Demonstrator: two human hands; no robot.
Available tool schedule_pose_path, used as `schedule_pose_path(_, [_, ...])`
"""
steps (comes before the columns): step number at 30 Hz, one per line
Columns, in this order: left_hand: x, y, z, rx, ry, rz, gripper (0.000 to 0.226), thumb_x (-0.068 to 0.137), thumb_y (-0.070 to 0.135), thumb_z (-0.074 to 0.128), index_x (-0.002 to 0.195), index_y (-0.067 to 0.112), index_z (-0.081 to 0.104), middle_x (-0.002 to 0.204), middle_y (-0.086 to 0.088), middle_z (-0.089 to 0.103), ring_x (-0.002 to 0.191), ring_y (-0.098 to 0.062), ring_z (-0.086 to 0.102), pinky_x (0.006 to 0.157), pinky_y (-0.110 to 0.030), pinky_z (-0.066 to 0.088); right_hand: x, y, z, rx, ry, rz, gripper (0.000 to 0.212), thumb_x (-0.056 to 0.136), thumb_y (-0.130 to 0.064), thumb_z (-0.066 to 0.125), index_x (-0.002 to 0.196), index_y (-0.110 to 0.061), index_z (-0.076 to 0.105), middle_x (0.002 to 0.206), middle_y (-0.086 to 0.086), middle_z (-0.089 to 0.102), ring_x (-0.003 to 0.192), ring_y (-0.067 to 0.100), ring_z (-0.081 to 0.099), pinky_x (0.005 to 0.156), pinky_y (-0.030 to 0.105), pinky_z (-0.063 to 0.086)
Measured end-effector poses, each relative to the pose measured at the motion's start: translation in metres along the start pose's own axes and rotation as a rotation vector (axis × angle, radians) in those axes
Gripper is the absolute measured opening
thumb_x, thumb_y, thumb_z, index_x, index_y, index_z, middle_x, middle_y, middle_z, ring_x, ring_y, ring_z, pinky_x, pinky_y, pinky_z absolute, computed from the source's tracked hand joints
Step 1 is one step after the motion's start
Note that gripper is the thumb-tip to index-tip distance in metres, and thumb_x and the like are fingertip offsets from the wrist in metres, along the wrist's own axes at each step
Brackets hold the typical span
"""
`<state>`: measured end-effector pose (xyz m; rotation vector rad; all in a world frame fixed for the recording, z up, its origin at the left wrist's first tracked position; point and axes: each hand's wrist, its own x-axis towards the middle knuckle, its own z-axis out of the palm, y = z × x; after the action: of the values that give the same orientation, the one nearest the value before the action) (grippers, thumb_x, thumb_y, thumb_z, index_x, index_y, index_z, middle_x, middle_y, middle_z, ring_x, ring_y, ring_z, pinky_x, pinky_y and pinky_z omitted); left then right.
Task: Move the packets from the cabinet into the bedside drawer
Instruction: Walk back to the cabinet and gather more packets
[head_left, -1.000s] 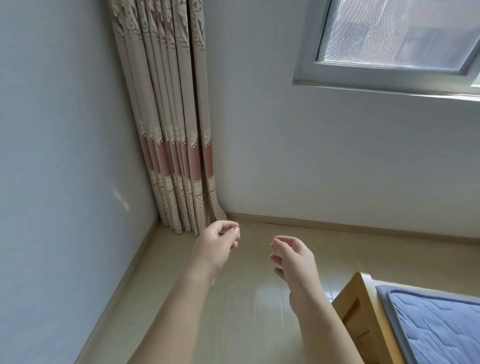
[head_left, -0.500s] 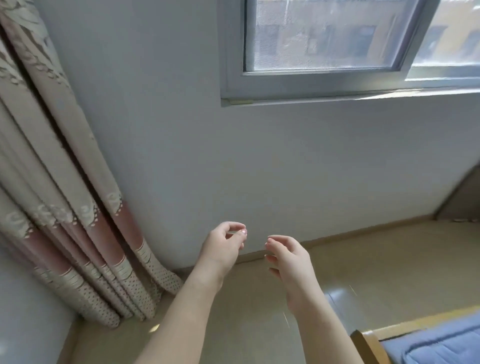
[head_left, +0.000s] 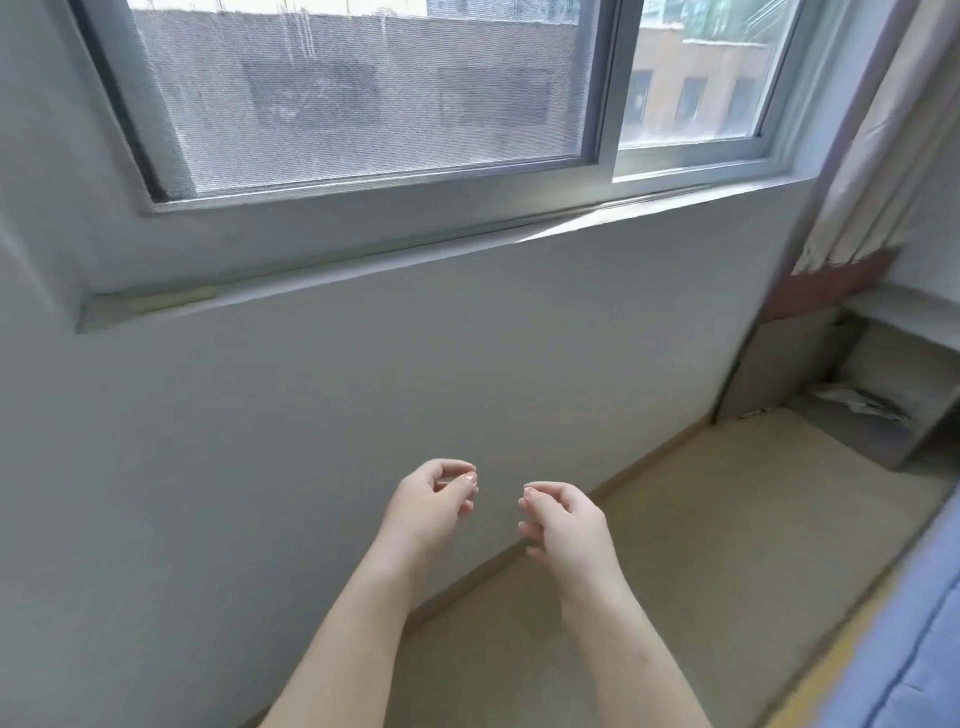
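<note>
Both hands are raised in front of the wall (head_left: 363, 389), a small gap between them. The left hand (head_left: 426, 501) and right hand (head_left: 563, 519) are loosely curled and hold nothing. Above them the sill (head_left: 623, 208) juts out under the window (head_left: 363, 104).

A strip of bare floor (head_left: 701, 545) runs from near to far right, edged on the left by the skirting (head_left: 649, 462) and on the right by the bed (head_left: 909, 649). At its far end stands the open cabinet (head_left: 779, 374), under the curtain (head_left: 872, 182). Pale flat things (head_left: 862, 402) lie in its lower compartment, near the front edge. They may be the packets but are too blurred to tell.
</note>
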<state>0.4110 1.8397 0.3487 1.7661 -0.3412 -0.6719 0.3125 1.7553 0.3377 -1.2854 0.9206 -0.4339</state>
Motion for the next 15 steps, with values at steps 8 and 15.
schedule_pose_path(8, [0.148,0.085,0.111,0.008,-0.109,0.072,0.012,0.094,0.021,0.053,0.092,0.029,0.061,0.099,0.003,0.066,0.088,-0.01,0.063,0.068,-0.024,0.043,0.158,-0.075,-0.067,0.051,0.061,-0.031,0.008,0.094,-0.02,0.052,0.092,-0.024,0.059,0.101,-0.002,0.062,0.086,0.011,0.061,0.084,0.031,0.048])
schedule_pose_path(15, [0.272,0.128,0.2,0.059,-0.254,0.109,0.01,0.094,0.024,0.053,0.095,0.029,0.061,0.099,0.004,0.067,0.091,-0.012,0.063,0.07,-0.024,0.043,0.283,-0.114,-0.124,0.085,0.218,-0.021,0.009,0.094,-0.02,0.052,0.091,-0.023,0.06,0.106,0.003,0.063,0.087,0.014,0.062,0.08,0.03,0.049])
